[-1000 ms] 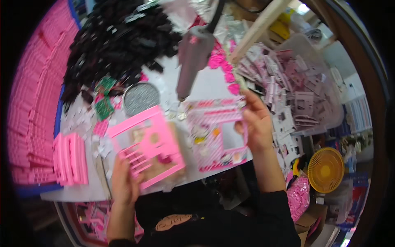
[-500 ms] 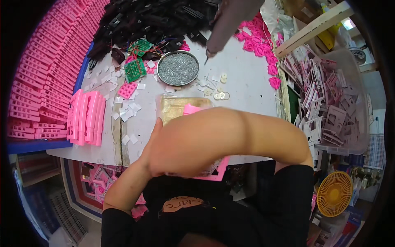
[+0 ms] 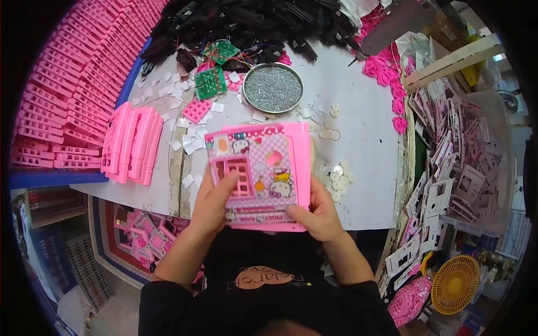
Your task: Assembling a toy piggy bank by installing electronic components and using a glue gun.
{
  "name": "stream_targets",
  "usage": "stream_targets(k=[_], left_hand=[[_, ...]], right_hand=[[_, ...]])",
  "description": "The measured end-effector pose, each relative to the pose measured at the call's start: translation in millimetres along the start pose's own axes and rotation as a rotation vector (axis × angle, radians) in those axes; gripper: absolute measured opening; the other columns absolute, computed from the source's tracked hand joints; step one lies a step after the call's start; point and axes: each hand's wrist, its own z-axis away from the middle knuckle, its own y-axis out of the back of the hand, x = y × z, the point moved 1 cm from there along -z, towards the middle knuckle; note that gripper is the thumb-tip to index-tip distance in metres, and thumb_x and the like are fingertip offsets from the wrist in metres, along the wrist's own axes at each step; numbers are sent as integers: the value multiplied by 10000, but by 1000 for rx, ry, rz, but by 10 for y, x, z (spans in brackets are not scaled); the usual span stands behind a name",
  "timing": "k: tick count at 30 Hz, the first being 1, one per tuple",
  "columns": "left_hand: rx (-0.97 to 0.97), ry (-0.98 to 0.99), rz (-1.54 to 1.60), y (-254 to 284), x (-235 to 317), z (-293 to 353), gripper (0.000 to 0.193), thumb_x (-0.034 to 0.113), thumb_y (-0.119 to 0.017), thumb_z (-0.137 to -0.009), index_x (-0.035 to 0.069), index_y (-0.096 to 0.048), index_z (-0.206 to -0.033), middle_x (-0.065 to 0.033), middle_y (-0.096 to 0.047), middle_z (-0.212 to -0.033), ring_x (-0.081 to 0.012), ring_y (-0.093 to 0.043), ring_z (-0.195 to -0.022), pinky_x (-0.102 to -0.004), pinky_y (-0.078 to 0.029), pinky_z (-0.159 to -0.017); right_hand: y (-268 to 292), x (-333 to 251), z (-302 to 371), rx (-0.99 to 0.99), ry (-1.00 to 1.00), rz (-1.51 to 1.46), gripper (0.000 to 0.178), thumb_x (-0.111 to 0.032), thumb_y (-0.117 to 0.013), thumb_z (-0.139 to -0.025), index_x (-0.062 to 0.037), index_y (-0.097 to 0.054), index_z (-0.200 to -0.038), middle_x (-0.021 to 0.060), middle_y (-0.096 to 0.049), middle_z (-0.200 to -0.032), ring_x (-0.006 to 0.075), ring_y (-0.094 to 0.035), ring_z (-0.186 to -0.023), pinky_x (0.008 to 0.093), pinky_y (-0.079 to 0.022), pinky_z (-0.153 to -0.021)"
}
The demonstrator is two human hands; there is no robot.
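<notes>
A pink plastic panel (image 3: 297, 151) is held up over the table's front edge, its printed cartoon face, with a square window opening, turned toward me. My left hand (image 3: 215, 203) grips its left side, thumb lying by the window. At the lower right corner my right hand (image 3: 320, 215) pinches the panel, thumb in front and fingers behind. Beyond the panel stands a round metal dish (image 3: 273, 88) full of small screws. Small cream discs (image 3: 339, 178) lie on the table to the right of the panel.
Pink plastic parts (image 3: 73, 106) are stacked at the left, with pink cases (image 3: 131, 144) beside them. Green circuit boards (image 3: 210, 83) and black parts (image 3: 252, 25) lie at the back. A dark power screwdriver (image 3: 392, 28) hangs back right. A clear bin (image 3: 483, 207) holds pale panels.
My right arm, which crossed in front of my left hand, has drawn back to the right. Both hands now hold the panel in plain view. The view has shifted a little.
</notes>
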Motion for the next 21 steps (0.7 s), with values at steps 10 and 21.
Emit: stream_targets(k=[10, 21], left_hand=[[196, -640, -546, -131, 190, -28, 1108, 40, -835, -716, -10, -152, -1587, -86, -498, -1257, -86, -452, -888, -208, -412, -778], [-71, -320, -704, -56, 103, -116, 941, 149, -716, -848, -59, -154, -1573, -214, -561, -1275, -213, -621, -1056, -338, -515, -892]], right_hand=[[-125, 110, -147, 133, 274, 51, 608, -168, -640, -995, 46, -330, -1472, 110, -559, -1331, 149, -567, -1178, 315, -469, -1008], [-119, -29, -210, -110, 205, -13, 594, -261, -568, -1041, 30, -275, -1468, 108, -480, -1358, 134, -519, -1194, 312, -456, -1000]])
